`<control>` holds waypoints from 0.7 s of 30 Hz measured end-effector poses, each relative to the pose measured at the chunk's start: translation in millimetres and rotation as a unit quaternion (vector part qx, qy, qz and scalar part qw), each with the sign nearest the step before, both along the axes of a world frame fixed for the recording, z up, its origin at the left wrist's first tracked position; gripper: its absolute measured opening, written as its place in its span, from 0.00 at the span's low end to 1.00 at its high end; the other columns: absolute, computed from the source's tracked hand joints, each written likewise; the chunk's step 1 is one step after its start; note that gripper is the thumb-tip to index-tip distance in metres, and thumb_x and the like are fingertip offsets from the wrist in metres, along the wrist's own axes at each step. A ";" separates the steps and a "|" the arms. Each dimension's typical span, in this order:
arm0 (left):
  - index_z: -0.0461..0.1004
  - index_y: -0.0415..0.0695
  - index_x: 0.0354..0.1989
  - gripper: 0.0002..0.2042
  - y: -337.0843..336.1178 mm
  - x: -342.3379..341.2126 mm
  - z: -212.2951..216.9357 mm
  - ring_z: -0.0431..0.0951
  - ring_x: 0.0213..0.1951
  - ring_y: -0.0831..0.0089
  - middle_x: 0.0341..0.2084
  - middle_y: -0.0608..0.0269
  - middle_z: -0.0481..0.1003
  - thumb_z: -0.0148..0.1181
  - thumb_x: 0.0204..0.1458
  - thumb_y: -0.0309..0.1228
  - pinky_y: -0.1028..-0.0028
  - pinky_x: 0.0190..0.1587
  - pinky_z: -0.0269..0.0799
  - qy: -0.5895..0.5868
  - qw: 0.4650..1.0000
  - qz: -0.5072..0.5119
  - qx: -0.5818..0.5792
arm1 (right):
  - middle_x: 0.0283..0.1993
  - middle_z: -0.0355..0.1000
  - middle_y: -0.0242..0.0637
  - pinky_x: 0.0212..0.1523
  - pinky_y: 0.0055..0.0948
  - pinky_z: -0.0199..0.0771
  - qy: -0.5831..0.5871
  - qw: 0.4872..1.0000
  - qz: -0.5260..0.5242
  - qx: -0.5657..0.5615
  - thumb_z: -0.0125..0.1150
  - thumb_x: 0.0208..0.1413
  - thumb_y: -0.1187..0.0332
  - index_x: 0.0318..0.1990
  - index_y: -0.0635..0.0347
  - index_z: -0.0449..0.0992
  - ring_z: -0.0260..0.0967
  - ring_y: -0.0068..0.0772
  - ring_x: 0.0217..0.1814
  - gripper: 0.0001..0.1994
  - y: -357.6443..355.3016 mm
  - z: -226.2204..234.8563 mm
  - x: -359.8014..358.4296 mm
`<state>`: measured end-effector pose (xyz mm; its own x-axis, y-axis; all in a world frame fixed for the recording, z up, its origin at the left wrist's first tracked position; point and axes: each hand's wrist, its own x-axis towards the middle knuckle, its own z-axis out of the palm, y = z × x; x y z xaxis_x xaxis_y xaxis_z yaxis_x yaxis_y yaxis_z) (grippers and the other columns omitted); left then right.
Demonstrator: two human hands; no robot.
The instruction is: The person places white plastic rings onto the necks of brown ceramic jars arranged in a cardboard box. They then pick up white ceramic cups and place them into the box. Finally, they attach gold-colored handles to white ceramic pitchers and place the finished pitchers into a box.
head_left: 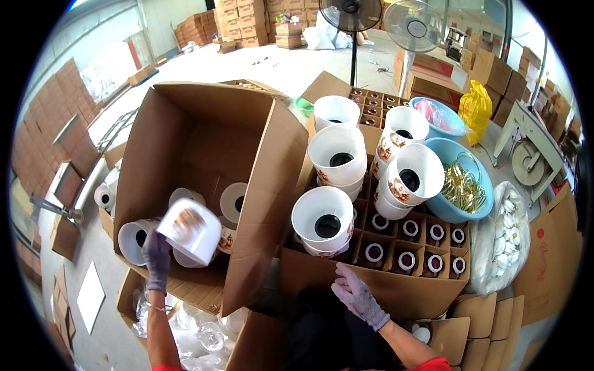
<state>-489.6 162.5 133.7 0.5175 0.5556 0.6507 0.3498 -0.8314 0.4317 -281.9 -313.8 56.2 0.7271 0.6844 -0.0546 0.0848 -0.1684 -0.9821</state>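
My left hand (157,258), in a grey glove, holds a white lampshade with a brown printed pattern (190,230) at the mouth of a large tipped cardboard box (185,123). Inside that box lie several more white shades (232,201). My right hand (357,298), also gloved, rests open on the front wall of a divided carton (396,287). On that carton stand stacks of white shades (323,221), and small round parts sit in its cells (407,260).
A blue basin with gold metal rings (461,179) and a second blue basin (442,117) stand at the right. A clear bag of white parts (507,238), a yellow bag (475,106), two standing fans (351,12) and stacked cartons (247,21) surround the spot.
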 end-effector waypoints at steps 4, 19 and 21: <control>0.72 0.41 0.45 0.08 -113.4 57.3 108.3 0.66 0.23 0.86 0.23 0.73 0.68 0.47 0.67 0.29 0.83 0.23 0.63 -0.097 0.953 -0.122 -0.261 | 0.64 0.60 0.51 0.61 0.39 0.70 0.242 0.966 -0.063 0.068 0.59 0.61 0.67 0.72 0.60 0.49 0.68 0.42 0.60 0.35 6.8 -10.1 6.1; 0.73 0.35 0.50 0.15 -211.6 150.6 91.0 0.73 0.20 0.81 0.23 0.62 0.76 0.49 0.66 0.34 0.81 0.23 0.68 -0.045 0.838 -0.230 -0.493 | 0.61 0.65 0.44 0.66 0.51 0.63 0.447 0.842 -0.102 0.285 0.54 0.63 0.69 0.69 0.54 0.54 0.67 0.46 0.61 0.28 30.0 -51.2 44.5; 0.72 0.36 0.55 0.16 -169.4 117.3 97.9 0.73 0.20 0.82 0.25 0.62 0.77 0.48 0.66 0.34 0.82 0.23 0.68 -0.102 0.885 -0.197 -0.410 | 0.59 0.68 0.49 0.65 0.47 0.67 0.432 0.862 -0.149 0.219 0.54 0.65 0.64 0.69 0.56 0.56 0.68 0.47 0.61 0.27 16.4 -34.8 31.2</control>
<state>-372.3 -6.9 231.5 0.6953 0.6861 0.2140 -0.0520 -0.2490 0.9671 -250.7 -297.4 21.3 0.6911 0.5673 -0.4477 -0.6937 0.3470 -0.6311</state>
